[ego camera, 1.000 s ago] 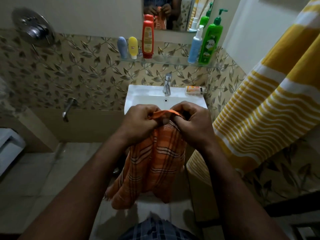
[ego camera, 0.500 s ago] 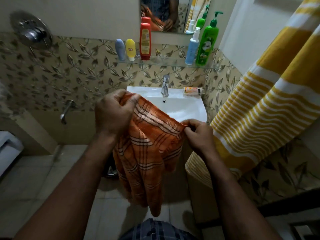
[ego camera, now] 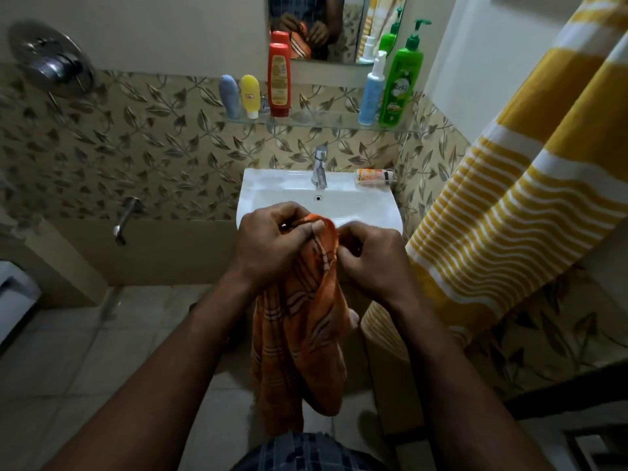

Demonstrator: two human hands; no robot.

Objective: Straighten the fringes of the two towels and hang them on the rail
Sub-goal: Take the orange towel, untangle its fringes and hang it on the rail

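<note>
An orange checked towel (ego camera: 302, 334) hangs bunched in front of me, below the basin's front edge. My left hand (ego camera: 272, 243) pinches its top edge between thumb and fingers. My right hand (ego camera: 370, 260) grips the same edge just to the right, the two hands almost touching. The towel's lower end dangles near my waist; its fringe is not discernible. A yellow towel with white stripes (ego camera: 516, 212) hangs at the right, draped down from above the frame. The rail is out of view.
A white basin (ego camera: 272, 192) with a chrome tap (ego camera: 320, 166) stands straight ahead. A glass shelf (ego camera: 316, 120) above it carries several bottles under a mirror. A wall spout (ego camera: 124, 220) and shower control (ego camera: 51, 62) sit at the left. Tiled floor lies below.
My hands, spread apart along the towel's edge half a second ago, have come together again at the middle, and the towel has gathered into a narrow bunch.
</note>
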